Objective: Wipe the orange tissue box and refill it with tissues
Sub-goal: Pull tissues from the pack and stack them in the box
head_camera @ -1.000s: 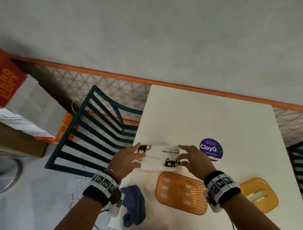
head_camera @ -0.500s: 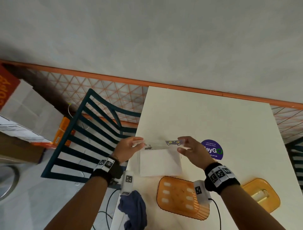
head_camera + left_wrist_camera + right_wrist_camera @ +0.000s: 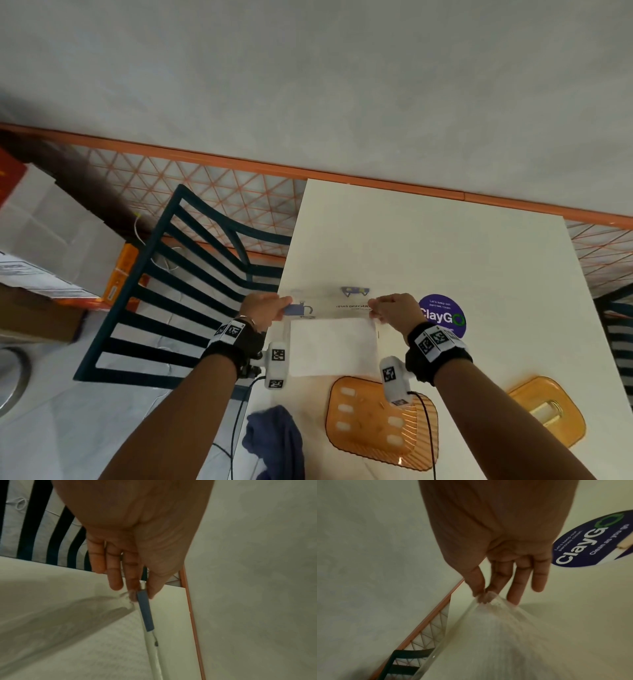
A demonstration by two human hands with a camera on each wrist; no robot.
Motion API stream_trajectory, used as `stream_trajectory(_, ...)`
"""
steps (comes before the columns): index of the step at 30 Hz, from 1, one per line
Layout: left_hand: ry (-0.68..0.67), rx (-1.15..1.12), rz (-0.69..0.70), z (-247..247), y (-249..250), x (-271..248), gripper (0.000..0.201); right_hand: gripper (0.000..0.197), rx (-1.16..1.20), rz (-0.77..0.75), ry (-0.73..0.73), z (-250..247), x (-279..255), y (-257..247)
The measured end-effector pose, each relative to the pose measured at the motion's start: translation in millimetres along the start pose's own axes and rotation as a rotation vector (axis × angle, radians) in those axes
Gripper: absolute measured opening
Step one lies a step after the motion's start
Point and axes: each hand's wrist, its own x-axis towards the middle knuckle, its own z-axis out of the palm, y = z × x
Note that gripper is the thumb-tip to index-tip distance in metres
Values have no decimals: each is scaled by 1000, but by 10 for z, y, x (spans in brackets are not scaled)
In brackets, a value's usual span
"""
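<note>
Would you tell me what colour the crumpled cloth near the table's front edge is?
The cloth is dark blue, clearest in the head view.

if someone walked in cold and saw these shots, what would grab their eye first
Most striking are the left hand and right hand, each pinching an end of a clear plastic wrapper stretched above a white tissue stack on the table. Next, the orange tissue box lies open near the table's front edge, its orange lid apart to the right. A purple ClayGo sticker sits just beyond the right hand.
</note>
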Motion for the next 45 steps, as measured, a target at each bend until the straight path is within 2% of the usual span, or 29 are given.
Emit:
stream_trajectory(2, 43, 16, 0, -12, -6, 13, 36, 25, 67, 101, 47, -35, -54, -38)
stream_trajectory(3, 99, 29, 15, -31, -4, -22, 48, 28, 67, 104, 68, -70, -73, -25)
stream_trajectory(4, 160, 45, 38, -64, 12, -109, 53, 30, 99, 94, 104, -99, -85, 16)
stream_trajectory(5, 208, 47, 69, -98, 24, -225, 49, 32, 129, 65, 177, -103, -123, 31)
stream_trajectory(7, 210, 17, 137, -147, 31, -503, 32, 26, -23, -25, 227, -93, -266, 92)
stream_trajectory(10, 25, 99, 176, -151, -45, -880, 20, 14, -125, -143, 102, -27, -537, 173)
stream_trajectory(12, -39, 189, 169, -106, -162, -963, 23, 20, -212, -167, 45, 44, -662, 213)
stream_trajectory(16, 19, 263, 163, 35, -323, -954, 41, 40, -328, -132, 68, 153, -715, 268)
stream_trajectory(19, 50, 288, 173, 123, -343, -988, 38, 42, -319, -105, 91, 180, -708, 290)
stream_trajectory(28, 113, 205, 134, 225, -354, -1037, 34, 32, -268, -17, 90, 217, -677, 316)
stream_trajectory(36, 105, 137, 136, 210, -344, -1135, 29, 26, -182, -50, 107, 196, -786, 303)
stream_trajectory(39, 93, 81, 146, 192, -369, -1151, 24, 29, -84, -86, 71, 164, -858, 317)
stream_trajectory(42, 44, -44, 135, 157, -398, -1163, 19, 42, 72, -61, -57, 113, -964, 243)
stream_trajectory(43, 22, -92, 127, 137, -395, -1175, 19, 40, 114, -50, -114, 87, -1005, 199)
stream_trajectory(45, -31, -209, 95, 93, -371, -1204, 25, 23, 199, -55, -229, 15, -1111, 101)
